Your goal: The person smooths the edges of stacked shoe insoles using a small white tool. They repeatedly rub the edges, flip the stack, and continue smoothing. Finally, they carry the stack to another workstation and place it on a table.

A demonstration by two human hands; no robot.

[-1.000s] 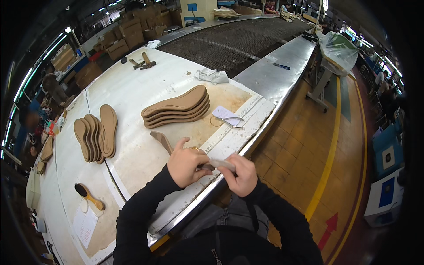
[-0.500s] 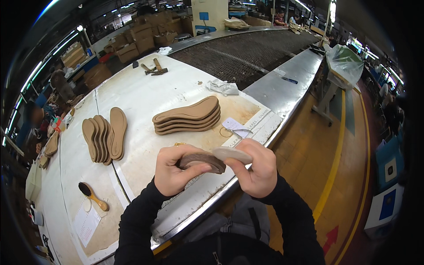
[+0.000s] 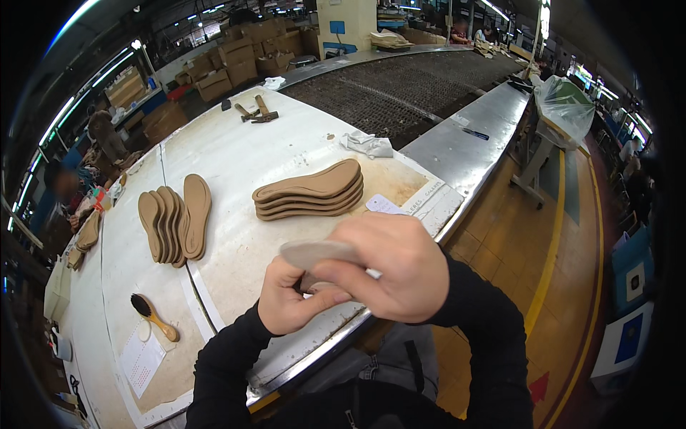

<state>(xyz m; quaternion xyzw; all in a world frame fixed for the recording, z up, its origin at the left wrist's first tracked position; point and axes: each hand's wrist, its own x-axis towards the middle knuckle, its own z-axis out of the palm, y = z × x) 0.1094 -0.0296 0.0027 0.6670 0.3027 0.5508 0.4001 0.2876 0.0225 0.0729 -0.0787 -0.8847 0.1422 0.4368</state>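
Note:
My left hand (image 3: 289, 300) is closed around a brown, sole-like piece (image 3: 310, 283), now mostly hidden behind the fingers and my other hand. My right hand (image 3: 396, 268) grips a flat, pale grey, rounded pad (image 3: 316, 252) and holds it across the top of the brown piece; whether they touch I cannot tell. Just beyond my hands lies a stack of tan insoles (image 3: 309, 187) on the white table (image 3: 236, 161). Further left, several more tan insoles (image 3: 166, 222) lean in a row, with a single insole (image 3: 197, 218) beside them.
A wooden-handled brush (image 3: 156, 317) lies at the left near a printed sheet (image 3: 143, 363). Hammers (image 3: 261, 111) rest at the back. A crumpled white cloth (image 3: 367, 144) and a white tag (image 3: 384, 204) lie beyond my right hand. A dark mesh conveyor (image 3: 386, 86) runs behind.
My right hand has moved left and nearer with the grey pad, passing over the brown piece and covering most of it. My left hand has shifted slightly lower.

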